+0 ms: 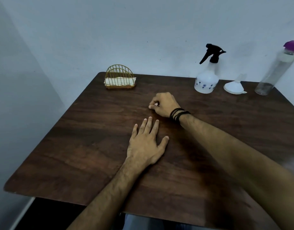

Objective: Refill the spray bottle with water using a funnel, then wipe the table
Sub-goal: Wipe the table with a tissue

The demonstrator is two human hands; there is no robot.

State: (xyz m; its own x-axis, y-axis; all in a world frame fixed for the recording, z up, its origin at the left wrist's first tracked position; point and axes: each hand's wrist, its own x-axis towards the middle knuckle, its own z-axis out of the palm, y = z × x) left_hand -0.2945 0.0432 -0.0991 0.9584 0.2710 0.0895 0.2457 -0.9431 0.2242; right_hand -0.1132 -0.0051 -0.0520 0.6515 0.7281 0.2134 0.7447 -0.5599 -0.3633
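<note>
A white spray bottle point(206, 80) with a black trigger head stands at the far right of the dark wooden table point(86, 146). Beside it, further right, a white funnel point(234, 86) lies mouth down, spout up. A tall clear water bottle point(273, 72) with a purple cap stands at the right edge. My left hand point(146, 143) rests flat on the table's middle, fingers spread. My right hand point(164, 104), with black cords on the wrist, lies just beyond it with fingers curled in; nothing shows inside it.
A gold wire holder point(120, 78) with folded white napkins stands at the far left of the table. Pale walls close in behind and on the left. The table's near edge is close to my body.
</note>
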